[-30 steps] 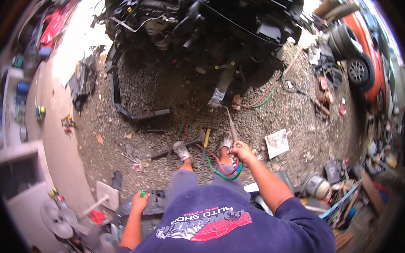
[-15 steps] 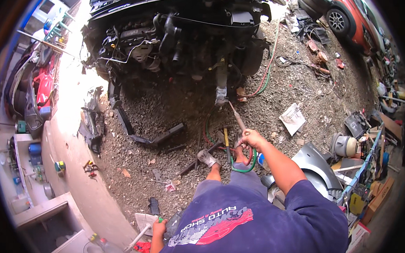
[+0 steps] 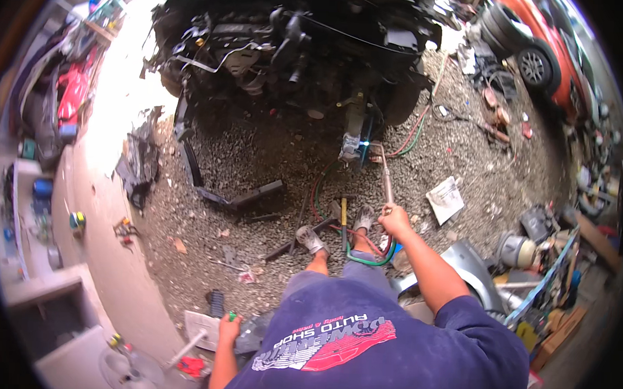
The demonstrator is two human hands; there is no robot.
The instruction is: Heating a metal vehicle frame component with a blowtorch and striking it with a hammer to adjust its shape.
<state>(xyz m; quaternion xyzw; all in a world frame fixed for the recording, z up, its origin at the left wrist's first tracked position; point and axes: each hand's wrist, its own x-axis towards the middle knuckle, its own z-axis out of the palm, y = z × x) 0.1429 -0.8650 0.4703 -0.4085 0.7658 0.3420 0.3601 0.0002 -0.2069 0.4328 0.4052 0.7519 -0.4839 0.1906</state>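
Note:
My right hand [image 3: 395,221] is wrapped round the handle of a gas torch [image 3: 388,187] with a long bent tip. A bright bluish-white flame [image 3: 366,144] shows at the tip, against the end of a metal frame rail [image 3: 350,146] under the stripped front of a dark car [image 3: 255,48]. Red and green hoses [image 3: 371,260] loop below the torch handle. My left hand [image 3: 228,329], low at the left, is closed around a small green object [image 3: 232,316], too small to name surely. Beside it lies a pale flat panel [image 3: 200,326].
A hammer with a yellow handle [image 3: 344,216] stands by my shoes on the gravel. A bent black bar [image 3: 250,194] lies to the left. A silver fender [image 3: 470,268] is at my right, and a red car [image 3: 536,44] at the far right. White paper [image 3: 446,199] lies on the gravel.
The torch has turned more upright, and a bright flame now shows at its tip beside the rail. The view has shifted. My left hand still holds the small green object.

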